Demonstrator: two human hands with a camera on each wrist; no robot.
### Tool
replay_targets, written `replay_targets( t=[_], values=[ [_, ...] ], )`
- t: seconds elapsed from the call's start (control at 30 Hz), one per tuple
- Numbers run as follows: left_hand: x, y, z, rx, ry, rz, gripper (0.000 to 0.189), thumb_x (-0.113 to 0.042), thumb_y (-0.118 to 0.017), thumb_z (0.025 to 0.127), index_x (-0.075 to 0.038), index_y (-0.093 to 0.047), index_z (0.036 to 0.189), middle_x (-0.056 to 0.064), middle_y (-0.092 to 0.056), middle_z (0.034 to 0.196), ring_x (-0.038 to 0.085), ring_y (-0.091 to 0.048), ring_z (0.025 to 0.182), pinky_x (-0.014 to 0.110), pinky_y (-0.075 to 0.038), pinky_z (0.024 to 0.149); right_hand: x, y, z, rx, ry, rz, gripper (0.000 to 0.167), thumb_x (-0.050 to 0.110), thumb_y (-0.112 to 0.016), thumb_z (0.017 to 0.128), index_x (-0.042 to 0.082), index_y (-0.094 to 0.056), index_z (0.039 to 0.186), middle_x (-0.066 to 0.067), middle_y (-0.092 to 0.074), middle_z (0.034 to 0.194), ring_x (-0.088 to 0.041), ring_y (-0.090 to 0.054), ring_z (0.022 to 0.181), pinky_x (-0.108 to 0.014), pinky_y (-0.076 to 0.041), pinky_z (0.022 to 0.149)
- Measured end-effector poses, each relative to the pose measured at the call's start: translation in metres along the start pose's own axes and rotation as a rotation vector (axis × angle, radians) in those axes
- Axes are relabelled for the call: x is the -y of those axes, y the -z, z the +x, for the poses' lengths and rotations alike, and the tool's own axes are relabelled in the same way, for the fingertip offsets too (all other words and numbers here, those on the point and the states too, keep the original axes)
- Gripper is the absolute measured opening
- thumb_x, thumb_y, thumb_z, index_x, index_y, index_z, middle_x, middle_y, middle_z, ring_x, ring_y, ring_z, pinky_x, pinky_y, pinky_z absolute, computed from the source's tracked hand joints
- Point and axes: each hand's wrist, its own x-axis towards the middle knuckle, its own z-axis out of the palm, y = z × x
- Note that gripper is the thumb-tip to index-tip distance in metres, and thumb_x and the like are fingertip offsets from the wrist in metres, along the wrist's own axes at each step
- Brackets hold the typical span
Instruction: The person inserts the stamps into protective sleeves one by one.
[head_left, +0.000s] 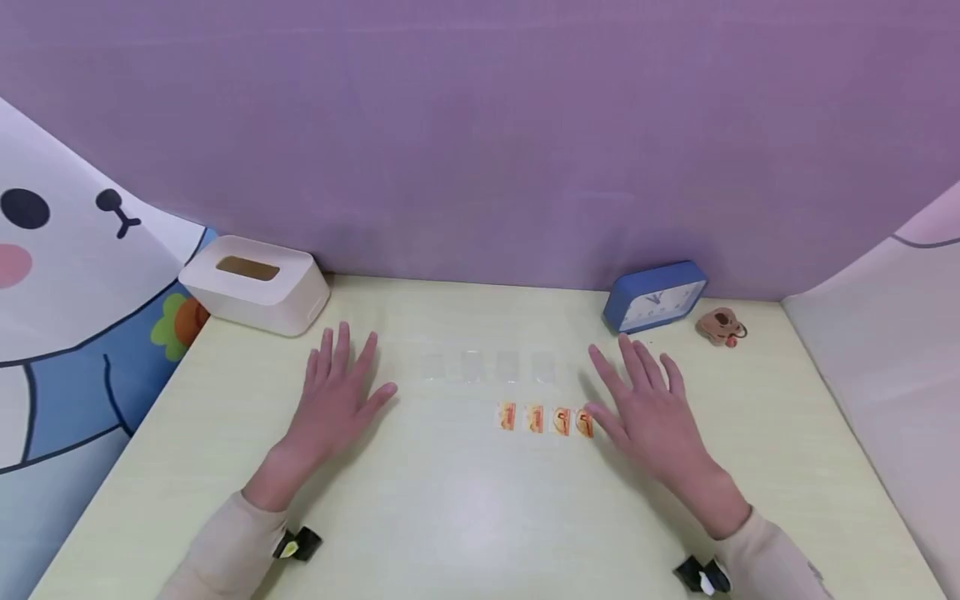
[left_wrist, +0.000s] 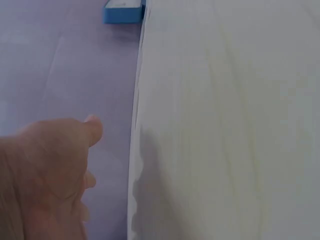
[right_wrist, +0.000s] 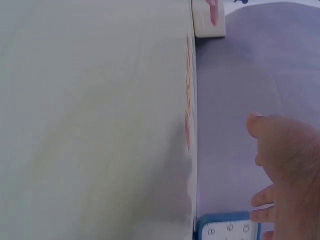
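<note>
My left hand (head_left: 334, 410) is spread over the left part of the table, fingers straight and thumb out, with nothing in it. On the right, my other hand (head_left: 654, 421) has its fingers extended too and holds nothing. Its thumb tip overlaps the end of a row of several small orange-and-red printed pieces (head_left: 534, 418) in the head view. Behind that row, between the hands, lie several faint clear squares (head_left: 507, 367). The wrist views show the left hand (left_wrist: 52, 175) and the right hand (right_wrist: 287, 165) from the side, thumbs forward.
A white tissue box (head_left: 255, 285) stands at the back left of the table (head_left: 450, 517). At the back right are a blue clock (head_left: 656, 297) and a small brown plush charm (head_left: 722, 327). A purple backdrop (head_left: 480, 142) rises behind the table's far edge.
</note>
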Motion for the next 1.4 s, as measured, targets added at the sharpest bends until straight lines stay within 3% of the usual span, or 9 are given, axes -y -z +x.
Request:
replay_targets(
  t=[0.13, 0.17, 0.37, 0.4, 0.67, 0.9, 1.1, 1.23, 1.4],
  values=[
    [-0.007, -0.008, 0.006, 0.002, -0.003, -0.038, 0.08, -0.045, -0.057, 0.114, -0.004, -0.026, 0.175, 0.035, 0.001, 0.18, 0.056, 0.005, 0.167, 0.073, -0.002, 0.132, 0.009, -0.002, 0.006, -0.007, 0.025, -0.011, 0.074, 0.044, -0.067, 0.106, 0.014, -0.044, 0.17, -0.032, -0.041, 0.169, -0.052, -0.041, 0.153, -0.073, -0.024, 0.125],
    [-0.009, -0.01, 0.007, 0.0, -0.004, -0.047, 0.079, -0.045, -0.057, 0.115, -0.004, -0.026, 0.175, 0.036, 0.0, 0.18, 0.056, 0.004, 0.167, 0.073, -0.002, 0.132, 0.011, -0.003, 0.007, -0.016, 0.036, -0.012, 0.071, 0.049, -0.061, 0.11, 0.013, -0.046, 0.169, -0.031, -0.043, 0.168, -0.051, -0.042, 0.152, -0.072, -0.025, 0.124],
    [-0.02, -0.018, 0.013, -0.013, -0.008, -0.099, 0.078, -0.041, -0.056, 0.115, 0.001, -0.027, 0.173, 0.04, -0.006, 0.177, 0.058, 0.001, 0.166, 0.075, -0.006, 0.131, 0.022, -0.006, 0.015, -0.061, 0.086, 0.007, 0.065, 0.05, -0.058, 0.111, 0.012, -0.053, 0.165, -0.027, -0.053, 0.161, -0.046, -0.05, 0.147, -0.07, -0.029, 0.123],
    [-0.021, -0.02, 0.014, -0.012, -0.002, -0.111, 0.079, -0.041, -0.056, 0.115, 0.002, -0.026, 0.173, 0.04, -0.006, 0.177, 0.059, 0.001, 0.166, 0.075, -0.006, 0.131, 0.024, -0.006, 0.017, -0.062, 0.088, 0.015, 0.066, 0.044, -0.064, 0.107, 0.012, -0.054, 0.164, -0.027, -0.055, 0.159, -0.045, -0.05, 0.147, -0.07, -0.029, 0.123],
    [-0.03, -0.039, 0.02, -0.027, 0.08, -0.234, 0.085, -0.042, -0.055, 0.115, 0.009, -0.017, 0.172, 0.043, -0.007, 0.176, 0.06, 0.006, 0.165, 0.074, 0.001, 0.131, 0.041, -0.015, 0.027, -0.115, 0.127, 0.096, 0.06, 0.032, -0.077, 0.101, 0.01, -0.065, 0.154, -0.022, -0.064, 0.148, -0.041, -0.06, 0.137, -0.066, -0.038, 0.119],
    [-0.041, -0.054, 0.028, -0.1, 0.149, -0.299, 0.081, -0.042, -0.062, 0.111, 0.011, -0.028, 0.163, 0.044, -0.014, 0.173, 0.059, 0.0, 0.165, 0.073, 0.008, 0.13, 0.051, -0.029, 0.033, -0.116, 0.139, 0.187, 0.051, 0.03, -0.081, 0.1, 0.009, -0.072, 0.145, -0.019, -0.069, 0.142, -0.039, -0.063, 0.133, -0.064, -0.043, 0.115],
    [-0.047, -0.059, 0.032, -0.164, 0.184, -0.31, 0.067, -0.039, -0.07, 0.108, 0.007, -0.039, 0.147, 0.044, -0.017, 0.172, 0.06, -0.005, 0.164, 0.073, 0.007, 0.131, 0.061, -0.04, 0.039, -0.145, 0.146, 0.273, 0.039, 0.023, -0.085, 0.097, 0.008, -0.078, 0.133, -0.017, -0.073, 0.135, -0.038, -0.066, 0.127, -0.062, -0.047, 0.108],
    [-0.049, -0.062, 0.032, -0.172, 0.197, -0.297, 0.063, -0.04, -0.07, 0.107, 0.005, -0.042, 0.142, 0.043, -0.016, 0.173, 0.059, -0.006, 0.165, 0.072, 0.007, 0.131, 0.067, -0.047, 0.041, -0.171, 0.133, 0.327, 0.034, 0.017, -0.092, 0.091, 0.007, -0.082, 0.122, -0.014, -0.075, 0.124, -0.036, -0.068, 0.119, -0.059, -0.049, 0.104],
    [-0.052, -0.064, 0.033, -0.179, 0.202, -0.271, 0.06, -0.041, -0.07, 0.107, 0.006, -0.046, 0.137, 0.041, -0.017, 0.173, 0.058, -0.008, 0.164, 0.072, 0.006, 0.131, 0.075, -0.054, 0.043, -0.139, 0.076, 0.417, 0.026, 0.016, -0.097, 0.087, 0.008, -0.086, 0.109, -0.007, -0.077, 0.112, -0.031, -0.069, 0.11, -0.056, -0.05, 0.102]
  ],
)
